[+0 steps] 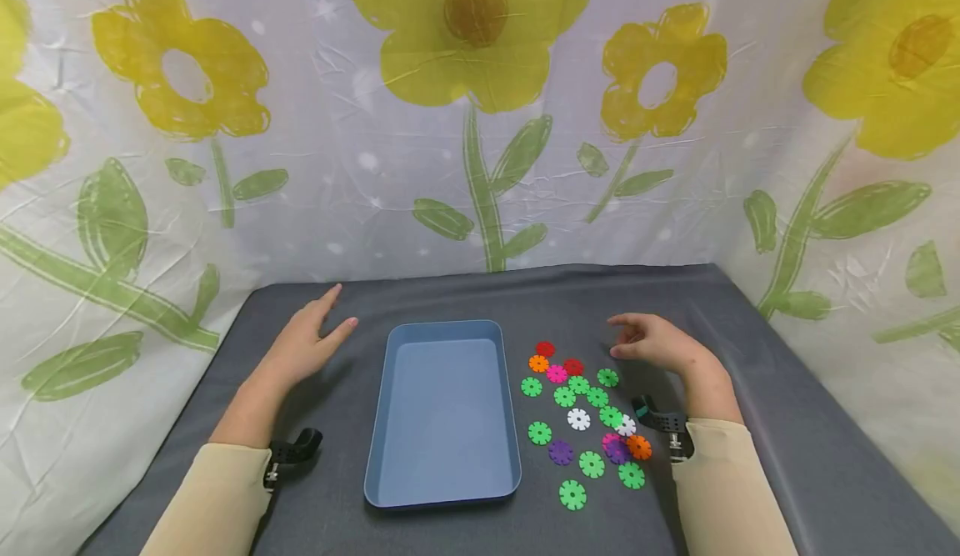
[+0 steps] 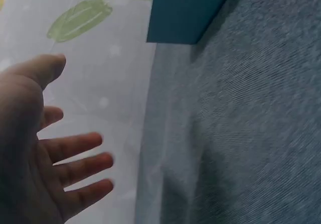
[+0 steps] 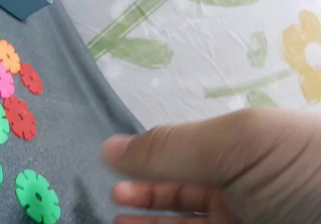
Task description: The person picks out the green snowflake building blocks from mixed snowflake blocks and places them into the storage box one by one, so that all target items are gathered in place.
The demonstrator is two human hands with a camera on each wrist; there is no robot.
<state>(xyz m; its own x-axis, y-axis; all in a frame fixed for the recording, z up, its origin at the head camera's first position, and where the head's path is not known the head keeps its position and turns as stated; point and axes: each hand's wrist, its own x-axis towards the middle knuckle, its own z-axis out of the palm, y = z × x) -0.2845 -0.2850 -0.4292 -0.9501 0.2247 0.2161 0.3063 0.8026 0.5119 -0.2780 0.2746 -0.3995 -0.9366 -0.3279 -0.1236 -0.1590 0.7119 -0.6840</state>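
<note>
My left hand [image 1: 303, 346] hovers over the cloth left of the blue tray [image 1: 380, 423], thumb and fingers spread with nothing held. In the left wrist view its palm and separated fingers show beside the tray's corner. On the right, my right hand [image 1: 651, 341] is held above the cloth with loosely bent fingers and no thing in them. Nearest to it lies a green notched disc [image 1: 607, 378]. Several more flat notched plastic discs lie scattered between tray and right hand: red [image 1: 545, 348], orange [image 1: 538, 363], pink [image 1: 557, 373], white [image 1: 578, 419] and purple [image 1: 561, 453], some overlapping.
The blue tray has a low raised rim. A dark grey cloth [image 1: 330, 456] covers the table. Behind and along both sides hangs a white curtain [image 1: 315, 206] printed with yellow flowers. Each wrist wears a black strap mount [image 1: 296, 449].
</note>
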